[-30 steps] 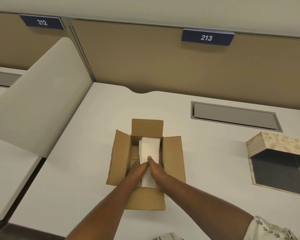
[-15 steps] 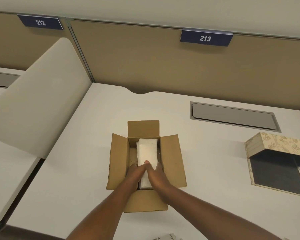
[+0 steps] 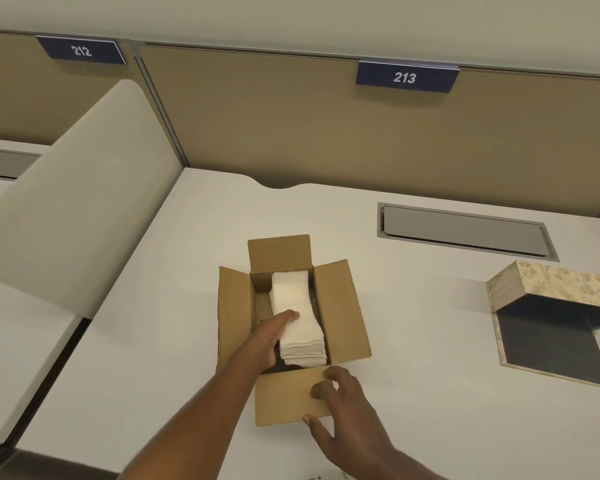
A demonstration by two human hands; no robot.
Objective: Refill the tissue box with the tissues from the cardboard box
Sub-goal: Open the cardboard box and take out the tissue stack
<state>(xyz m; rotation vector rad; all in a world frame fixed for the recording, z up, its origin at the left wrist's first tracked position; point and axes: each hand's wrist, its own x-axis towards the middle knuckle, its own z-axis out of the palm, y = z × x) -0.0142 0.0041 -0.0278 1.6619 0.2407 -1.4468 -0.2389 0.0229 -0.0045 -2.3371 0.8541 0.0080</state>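
Head view: cardboard box [image 3: 340, 317] sits mid tabletop [image 3: 153, 341], all four flaps folded out, long axis running away from the person toward the back partition [image 3: 326, 133]. Inside it, a stack of white tissues [image 3: 297, 317], long and narrow, long axis same as the box, far end near the back wall of the box, near end raised and tilted up toward the camera so the layered edges show. Tissues look plain white, lightly textured, neatly squared, many sheets thick. Left hand [image 3: 274, 337] reaches into the box on the left side of the stack, thumb lying on top of the tissues, fingers tucked down beside or under the stack and hidden, so it grips the stack at its near half. Right hand [image 3: 340, 410] is outside the box, fingers loosely spread and curled, fingertips touching the near flap, thumb at that flap's front edge; it holds nothing closed. Tissue box [image 3: 551, 289] is well apart at the right of the tabletop, cream with a floral print, lying open with its dark inside facing up. Grey recessed hatch [image 3: 465, 232] in the tabletop behind it. Number plate 213 [image 3: 406, 77] on the partition, plate 212 [image 3: 81, 50] over the neighbouring desk at left.
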